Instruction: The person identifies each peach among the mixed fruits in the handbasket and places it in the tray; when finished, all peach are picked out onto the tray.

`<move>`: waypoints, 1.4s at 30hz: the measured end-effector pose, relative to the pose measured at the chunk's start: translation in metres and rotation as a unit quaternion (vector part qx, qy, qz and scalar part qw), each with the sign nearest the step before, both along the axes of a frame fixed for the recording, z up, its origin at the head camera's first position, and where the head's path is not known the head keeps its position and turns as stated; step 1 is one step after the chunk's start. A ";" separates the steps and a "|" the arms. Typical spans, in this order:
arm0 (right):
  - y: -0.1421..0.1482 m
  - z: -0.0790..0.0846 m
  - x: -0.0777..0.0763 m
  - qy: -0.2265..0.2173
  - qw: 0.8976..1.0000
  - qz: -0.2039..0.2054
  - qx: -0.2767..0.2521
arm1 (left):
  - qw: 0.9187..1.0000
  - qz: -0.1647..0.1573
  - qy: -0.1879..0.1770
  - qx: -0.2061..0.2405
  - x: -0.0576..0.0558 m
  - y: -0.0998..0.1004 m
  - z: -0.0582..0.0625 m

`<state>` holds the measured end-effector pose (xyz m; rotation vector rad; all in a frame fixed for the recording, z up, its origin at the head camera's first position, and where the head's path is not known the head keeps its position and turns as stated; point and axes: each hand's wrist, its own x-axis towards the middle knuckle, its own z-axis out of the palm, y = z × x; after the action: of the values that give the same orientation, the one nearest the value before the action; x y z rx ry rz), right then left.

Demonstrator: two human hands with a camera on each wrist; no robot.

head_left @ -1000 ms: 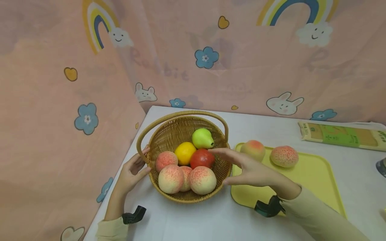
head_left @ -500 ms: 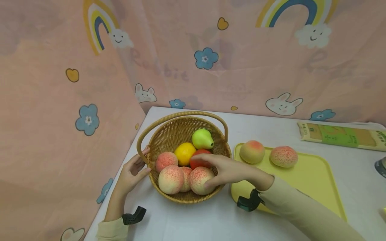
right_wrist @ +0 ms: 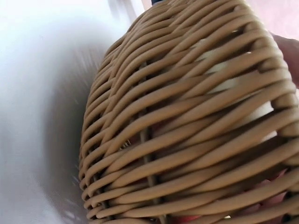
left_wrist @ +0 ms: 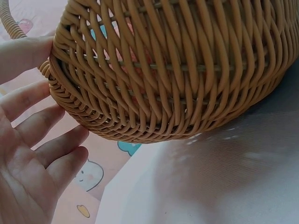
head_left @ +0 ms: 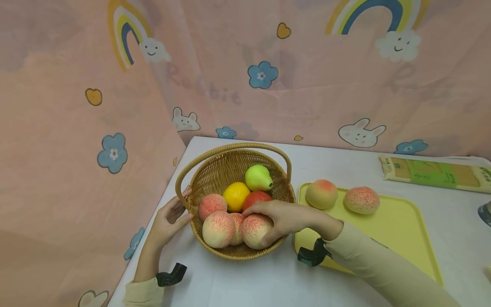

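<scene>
A wicker basket (head_left: pixel 241 257) with an arched handle (head_left: pixel 230 147) stands on the white table. Inside it are a green pear (head_left: pixel 258 177), a yellow fruit like a lemon (head_left: pixel 235 196), a red fruit (head_left: pixel 256 198) and several peaches (head_left: pixel 218 229). My right hand (head_left: pixel 284 216) reaches over the right rim, thumb and fingers around the front right peach (head_left: pixel 255 232). My left hand (head_left: pixel 165 224) touches the basket's left rim. In the left wrist view its fingers (left_wrist: pixel 65 144) lie extended against the wicker. The basket wall hides most of my right hand in the right wrist view.
To the right lies a yellow tray (head_left: pixel 402 230) with a pale peach (head_left: pixel 321 194) and a speckled pink one (head_left: pixel 362 200) on it. Behind it is a green and tan packet (head_left: pixel 437 172). A dark object (head_left: pixel 486 213) sits at the right edge. Patterned pink cloth (head_left: pixel 307 85) hangs behind.
My right hand has moved left and down from the basket's right rim onto the front right peach. My left hand stays at the left rim.
</scene>
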<state>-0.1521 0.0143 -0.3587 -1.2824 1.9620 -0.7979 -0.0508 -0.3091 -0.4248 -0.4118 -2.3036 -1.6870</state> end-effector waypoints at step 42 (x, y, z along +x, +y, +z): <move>0.084 0.022 0.014 -0.045 0.962 -0.142 -0.230 | 1.000 -0.018 0.017 0.015 0.004 0.003 0.002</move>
<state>-0.1376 0.0982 -0.3371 -1.1943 1.9800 -1.4979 -0.0471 -0.3060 -0.4228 -0.4742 -2.2580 -1.7150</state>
